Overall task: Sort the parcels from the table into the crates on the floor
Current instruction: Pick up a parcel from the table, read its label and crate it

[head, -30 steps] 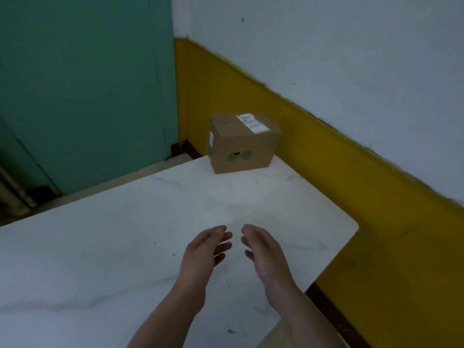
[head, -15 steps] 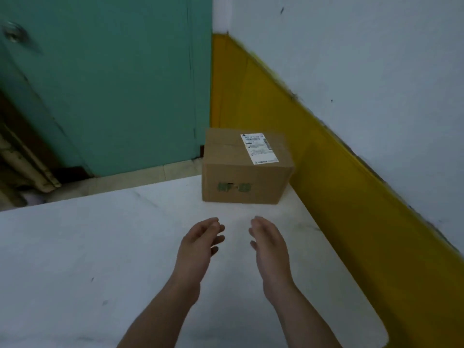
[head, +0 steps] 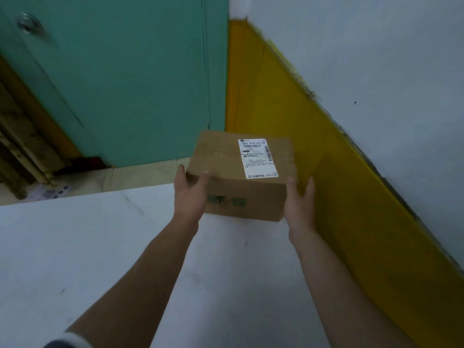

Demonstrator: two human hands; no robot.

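A brown cardboard parcel with a white shipping label on top sits at the far right corner of the white table. My left hand grips its near left corner, thumb hooked over the top edge and fingers on the left side. On the opposite end my right hand holds the near right corner, with the thumb at the front edge and the fingers up the right side. Whether the parcel's base still touches the table cannot be told. No crate is in view.
A wall with a yellow lower band runs close along the table's right edge. A teal door stands beyond the table's far edge, with a strip of pale floor below it. Old pipes stand at far left.
Both hands have reached forward from the middle of the table, spread apart and taken hold of the parcel's two ends. The view has closed in on the parcel.
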